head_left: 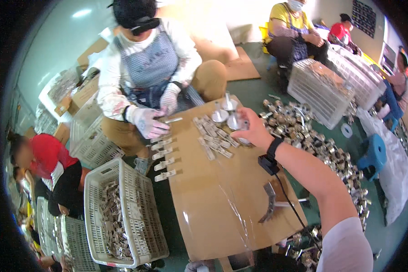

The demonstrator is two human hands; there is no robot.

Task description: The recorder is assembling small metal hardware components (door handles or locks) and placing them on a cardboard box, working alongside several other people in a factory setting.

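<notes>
My right hand [254, 128] reaches over the far right of a cardboard-covered table [204, 204]. Its thumb and fingers close round a shiny round metal piece with a stem [234, 121]; the palm hides part of it. Two similar round metal pieces stand beside it, one [220, 116] to the left and one [229, 104] behind. Left of my hand lies a loose pile of flat, pale metal parts [213, 136]. Several more such parts [165, 164] line the table's left edge. My left hand cannot be made out.
A curved dark metal tool with a pale handle [269, 203] lies at the table's right. Metal fittings [303, 131] cover the floor beyond. A white crate [127, 204] of metal parts stands left. Across the table sits a gloved co-worker [149, 63]; a blue stool [374, 154] stands right.
</notes>
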